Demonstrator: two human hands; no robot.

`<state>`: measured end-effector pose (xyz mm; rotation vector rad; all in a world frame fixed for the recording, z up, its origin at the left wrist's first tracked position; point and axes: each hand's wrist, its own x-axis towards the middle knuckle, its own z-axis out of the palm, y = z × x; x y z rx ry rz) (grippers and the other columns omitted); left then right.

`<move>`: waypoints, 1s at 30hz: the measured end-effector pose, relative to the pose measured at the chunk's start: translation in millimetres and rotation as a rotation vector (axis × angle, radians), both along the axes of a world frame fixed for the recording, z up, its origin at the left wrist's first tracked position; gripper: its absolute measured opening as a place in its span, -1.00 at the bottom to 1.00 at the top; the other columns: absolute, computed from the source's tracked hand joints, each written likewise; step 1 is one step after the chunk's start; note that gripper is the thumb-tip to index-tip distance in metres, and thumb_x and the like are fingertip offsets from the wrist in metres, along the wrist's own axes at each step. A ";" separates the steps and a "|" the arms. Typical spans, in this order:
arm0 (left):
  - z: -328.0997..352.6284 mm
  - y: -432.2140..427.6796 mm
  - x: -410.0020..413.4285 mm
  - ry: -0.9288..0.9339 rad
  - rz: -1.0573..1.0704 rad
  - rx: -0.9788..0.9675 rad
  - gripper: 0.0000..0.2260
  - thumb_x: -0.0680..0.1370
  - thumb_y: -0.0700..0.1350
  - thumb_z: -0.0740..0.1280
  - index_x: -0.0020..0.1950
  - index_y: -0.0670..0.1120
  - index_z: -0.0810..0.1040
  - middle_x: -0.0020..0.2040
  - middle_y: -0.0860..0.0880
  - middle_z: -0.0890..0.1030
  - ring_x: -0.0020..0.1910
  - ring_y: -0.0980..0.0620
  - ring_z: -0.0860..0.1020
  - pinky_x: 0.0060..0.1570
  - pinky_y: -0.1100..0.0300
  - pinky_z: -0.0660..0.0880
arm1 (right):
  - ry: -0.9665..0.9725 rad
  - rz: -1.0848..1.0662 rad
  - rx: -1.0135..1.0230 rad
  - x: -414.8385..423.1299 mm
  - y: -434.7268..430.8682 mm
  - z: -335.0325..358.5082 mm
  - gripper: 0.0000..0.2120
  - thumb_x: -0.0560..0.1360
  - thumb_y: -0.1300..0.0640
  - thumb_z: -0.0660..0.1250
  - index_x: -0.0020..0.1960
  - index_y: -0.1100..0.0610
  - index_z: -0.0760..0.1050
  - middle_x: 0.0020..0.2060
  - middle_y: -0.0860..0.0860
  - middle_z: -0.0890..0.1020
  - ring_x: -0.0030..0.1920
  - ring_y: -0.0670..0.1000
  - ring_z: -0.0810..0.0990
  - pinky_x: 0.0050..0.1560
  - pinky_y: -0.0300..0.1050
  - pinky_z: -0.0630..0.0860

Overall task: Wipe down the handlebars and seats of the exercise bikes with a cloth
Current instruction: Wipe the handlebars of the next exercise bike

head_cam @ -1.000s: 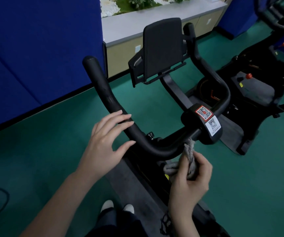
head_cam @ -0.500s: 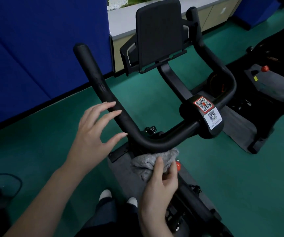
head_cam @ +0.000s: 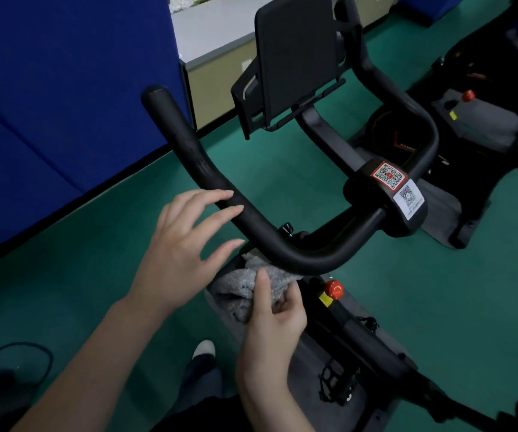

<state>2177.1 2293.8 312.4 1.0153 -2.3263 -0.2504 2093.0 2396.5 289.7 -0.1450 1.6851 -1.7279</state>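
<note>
A black curved handlebar [head_cam: 251, 222] of an exercise bike fills the middle of the head view, with a tablet holder [head_cam: 295, 57] behind it and QR stickers [head_cam: 398, 185] on its clamp. My right hand [head_cam: 273, 322] grips a bunched grey cloth [head_cam: 248, 285] pressed against the underside of the bar's lower left bend. My left hand [head_cam: 183, 247] hovers with spread fingers beside the left arm of the bar, fingertips at or just touching it. No seat is visible.
A red knob [head_cam: 332, 289] sits on the bike frame below the bar. A second bike [head_cam: 485, 120] stands at the right. A blue partition [head_cam: 64, 104] and a low cabinet [head_cam: 217, 57] stand behind. A black cable [head_cam: 18, 353] lies on the green floor at lower left.
My right hand has slid the cloth leftward from under the clamp to the bar's lower left bend. My left hand stays open beside the left arm of the bar.
</note>
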 end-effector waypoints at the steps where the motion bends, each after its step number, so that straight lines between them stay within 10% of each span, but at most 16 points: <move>1: 0.3 -2.6 2.3 0.001 -0.018 -0.014 -0.65 0.52 0.03 0.33 0.25 -0.08 0.54 0.29 -0.01 0.48 0.27 -0.03 0.40 0.28 0.09 0.27 | 0.004 -0.011 -0.010 3.9 -4.6 2.2 -0.74 0.46 0.03 0.37 0.05 0.09 0.38 -0.21 -0.21 0.40 -0.15 -0.21 0.38 -0.06 -0.25 0.36; 6: 4.9 -18.3 15.0 -0.027 -0.074 -0.071 -0.67 0.52 -0.02 0.34 0.25 -0.10 0.55 0.31 -0.02 0.49 0.32 -0.02 0.40 0.28 0.09 0.25 | 0.052 0.033 -0.069 19.1 -18.9 8.8 -0.83 0.51 0.16 0.36 -0.21 0.03 0.40 -0.46 -0.27 0.47 -0.36 -0.29 0.39 -0.28 -0.40 0.38; 11: 13.0 -39.1 24.0 -0.028 -0.112 -0.122 -0.67 0.53 -0.01 0.33 0.24 -0.11 0.56 0.32 -0.06 0.49 0.36 -0.05 0.37 0.34 0.04 0.19 | 0.117 -0.028 -0.057 21.1 2.9 9.6 -0.94 0.47 0.21 0.40 -0.07 0.12 0.63 -0.18 0.01 0.70 -0.12 -0.01 0.65 -0.04 -0.02 0.55; 17: 18.1 -58.6 27.3 -0.004 -0.146 -0.126 -0.65 0.53 0.04 0.31 0.24 -0.11 0.56 0.32 -0.07 0.49 0.38 -0.06 0.34 0.37 0.09 0.10 | 0.910 -0.262 0.024 -3.5 15.4 23.1 -0.77 0.42 0.16 0.42 0.05 0.20 0.64 -0.05 0.05 0.55 0.00 -0.07 0.54 0.08 -0.34 0.41; 23: 19.7 -65.8 30.4 -0.008 -0.182 -0.117 -0.67 0.53 0.05 0.29 0.19 -0.10 0.60 0.22 -0.01 0.57 0.35 -0.03 0.38 0.35 0.04 0.17 | 1.309 -0.020 0.096 -8.3 -15.4 21.4 -0.70 0.39 0.38 0.31 0.11 0.31 0.60 -0.06 0.13 0.53 -0.02 0.11 0.49 0.03 -0.08 0.47; 30: 25.9 -67.9 37.8 0.103 -0.100 -0.136 -0.70 0.55 -0.01 0.28 0.22 -0.09 0.57 0.30 -0.03 0.50 0.36 0.00 0.37 0.33 0.08 0.23 | 1.367 0.296 0.176 -6.2 -61.4 49.2 -0.59 0.30 0.44 0.45 0.13 0.23 0.61 -0.06 0.05 0.55 0.00 0.02 0.48 0.10 -0.34 0.33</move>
